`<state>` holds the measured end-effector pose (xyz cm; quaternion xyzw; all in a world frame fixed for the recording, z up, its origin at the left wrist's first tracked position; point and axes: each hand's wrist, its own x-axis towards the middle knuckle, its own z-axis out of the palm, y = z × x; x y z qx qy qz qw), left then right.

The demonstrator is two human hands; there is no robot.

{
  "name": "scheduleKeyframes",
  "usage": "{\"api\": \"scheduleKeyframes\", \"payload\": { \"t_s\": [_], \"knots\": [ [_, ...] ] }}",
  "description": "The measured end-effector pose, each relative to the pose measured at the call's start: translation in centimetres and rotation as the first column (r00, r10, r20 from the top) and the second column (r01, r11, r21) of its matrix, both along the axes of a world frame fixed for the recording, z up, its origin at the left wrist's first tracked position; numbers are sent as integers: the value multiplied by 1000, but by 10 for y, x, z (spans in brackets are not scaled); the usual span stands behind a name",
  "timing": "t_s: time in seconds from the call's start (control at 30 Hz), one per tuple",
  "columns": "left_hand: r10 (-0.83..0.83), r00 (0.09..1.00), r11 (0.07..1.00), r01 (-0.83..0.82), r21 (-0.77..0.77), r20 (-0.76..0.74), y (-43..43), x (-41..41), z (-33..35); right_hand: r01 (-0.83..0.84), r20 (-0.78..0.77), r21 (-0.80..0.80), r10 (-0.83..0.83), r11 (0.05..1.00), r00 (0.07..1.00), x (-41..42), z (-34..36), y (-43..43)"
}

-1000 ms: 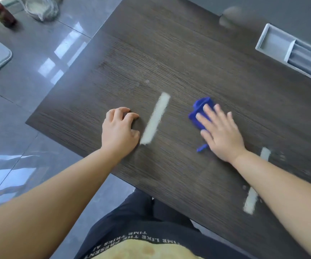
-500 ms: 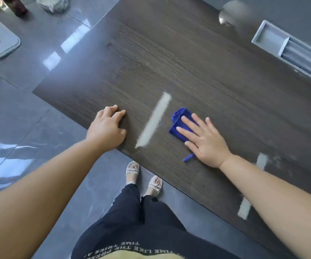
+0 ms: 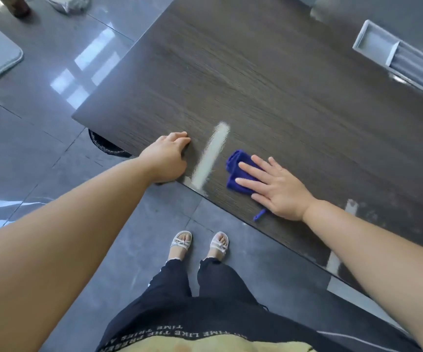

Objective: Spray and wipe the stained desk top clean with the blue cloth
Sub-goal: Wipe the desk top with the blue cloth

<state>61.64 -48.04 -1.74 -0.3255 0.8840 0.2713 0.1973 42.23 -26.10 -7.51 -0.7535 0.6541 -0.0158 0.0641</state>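
Since a second ago the right hand (image 3: 279, 189) has slid the blue cloth (image 3: 240, 171) toward the near edge of the counter (image 3: 268, 80) and closer to the pale stain streak (image 3: 211, 154), while the left hand (image 3: 168, 156) has drifted back to the counter's near edge.

From the head view, the only one there is, the cloth sits just right of centre, bunched under the right palm, with the fingers (image 3: 249, 166) spread flat and pressing down on it rather than gripping it. A small blue loop of the cloth pokes out beside the wrist. The streak lies between the two hands, just beside the cloth and not yet touched. The left hand rests at the edge with its fingers curled loosely together on the wood, holding nothing, apparently bracing.

A second pale streak (image 3: 351, 207) shows at lower right, partly hidden by the right forearm. No spray bottle is visible. I'd judge the wipe is closing on the central streak, and both marks remain to be cleared.
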Motion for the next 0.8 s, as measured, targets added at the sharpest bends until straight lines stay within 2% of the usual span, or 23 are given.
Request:
{"api": "scheduleKeyframes", "payload": {
  "t_s": [0.03,0.07,0.13,0.17,0.2,0.23,0.27,0.33,0.37,0.43,0.5,0.53,0.57,0.63,0.67,0.7,0.73,0.8],
  "knots": [
    [-10,1000,1000,10,-3,-3,-1,2,-1,164,10,21,-164,986,986,-6,2,-1],
    [-14,1000,1000,14,-8,-13,-3,4,-2,361,23,31,-361,932,932,-3,1,-10],
    [10,998,1000,-10,0,-59,-3,7,-5,702,16,11,-702,712,712,23,3,-45],
    [39,995,999,-38,19,-88,-3,8,-5,786,4,6,-786,618,618,41,4,-66],
    [73,991,997,-68,44,-116,-2,9,-6,810,1,14,-810,587,587,60,3,-86],
    [110,982,993,-101,64,-152,-2,9,-5,783,14,12,-783,622,622,79,1,-100],
    [144,971,989,-133,67,-191,-3,12,-6,707,42,6,-707,707,706,95,-1,-107],
    [191,951,981,-192,19,-243,-8,17,-6,447,54,-11,-446,894,893,115,-4,-93],
    [201,952,977,-212,-22,-231,-11,21,-7,317,44,-7,-316,948,948,113,-5,-76],
    [176,966,978,-193,-78,-189,-19,29,-8,199,30,1,-199,980,979,93,-4,-43],
    [114,980,986,-131,-99,-162,-22,36,-11,282,-6,-15,-282,959,959,66,0,-20],
    [88,984,989,-105,-105,-157,-23,39,-12,397,-13,16,-396,918,918,58,3,-19],
    [75,985,990,-92,-111,-153,-24,40,-13,545,-12,59,-546,836,838,53,5,-27],
    [61,988,990,-78,-120,-144,-26,42,-13,810,-16,70,-811,582,584,60,4,-61],
    [57,989,990,-74,-123,-139,-26,43,-13,876,-12,60,-877,478,480,71,6,-82],
    [52,989,989,-70,-128,-135,-26,43,-13,897,-9,61,-898,438,439,84,5,-102],
    [55,989,989,-72,-129,-134,-28,43,-12,879,-1,61,-881,472,473,97,2,-118],
    [80,987,988,-98,-120,-142,-31,43,-10,722,45,23,-722,691,690,122,-2,-126]
  ]
}}
